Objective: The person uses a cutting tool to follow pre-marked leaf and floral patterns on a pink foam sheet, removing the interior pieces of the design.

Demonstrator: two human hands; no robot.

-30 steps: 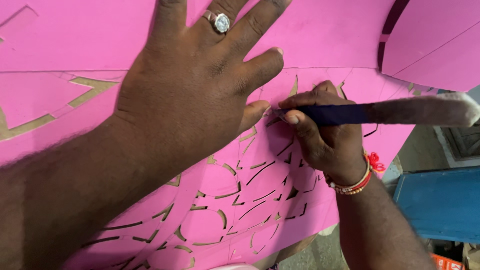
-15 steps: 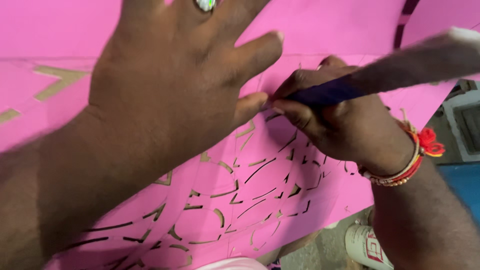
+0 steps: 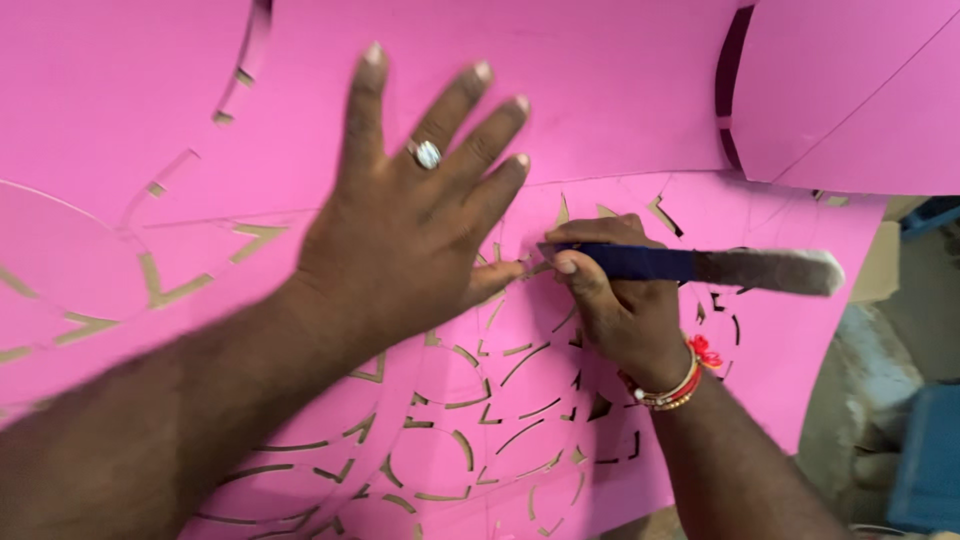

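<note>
A large pink sheet [image 3: 620, 90] with many cut-out slits and curved shapes fills the view. My left hand [image 3: 410, 230] lies flat on it, fingers spread, a ring on one finger, the thumb close to the blade end of the knife. My right hand [image 3: 615, 300] grips a cutting knife [image 3: 690, 266] with a dark blue wrapped handle and a pale grey end sticking out to the right. The knife's tip meets the sheet just beside my left thumb. Red and gold bangles circle my right wrist.
A second pink sheet [image 3: 850, 90] overlaps at the top right, with a dark gap between the two. Past the sheet's right edge lies grey floor [image 3: 850, 400] and a blue box [image 3: 925, 460].
The view has pulled back and shifted, so more of the sheet shows. My left hand has spread its fingers wider. The knife has levelled out, and my right hand still holds it at the same cut.
</note>
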